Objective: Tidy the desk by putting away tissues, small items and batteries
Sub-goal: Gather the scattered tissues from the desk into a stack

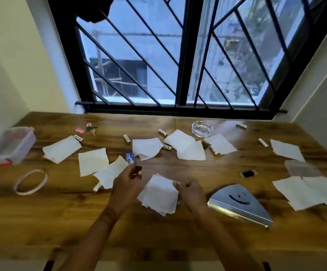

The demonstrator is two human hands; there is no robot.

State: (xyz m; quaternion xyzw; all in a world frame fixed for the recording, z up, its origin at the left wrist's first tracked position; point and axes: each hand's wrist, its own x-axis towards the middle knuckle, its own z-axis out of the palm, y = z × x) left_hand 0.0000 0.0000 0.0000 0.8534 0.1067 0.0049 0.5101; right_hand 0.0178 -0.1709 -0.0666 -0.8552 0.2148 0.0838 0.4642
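Several white tissues lie scattered over the wooden desk (158, 235). A small stack of tissues (159, 194) sits near the front middle, and my right hand (191, 193) pinches its right edge. My left hand (127, 182) hovers just left of the stack, fingers curled by the corner of another tissue (110, 173); whether it grips that tissue is unclear. Several batteries lie among the tissues, such as a battery (127, 139) and a battery (263, 142). A metal tissue holder (240, 204) lies on its side right of my right hand.
A clear plastic box (10, 145) with a red latch stands at the left edge, a plastic lid (301, 168) at the right. A glass ashtray (202, 129), keys (89, 129), a small blue item (130, 158), a black item (248, 173) and a tape ring (31, 181) lie about.
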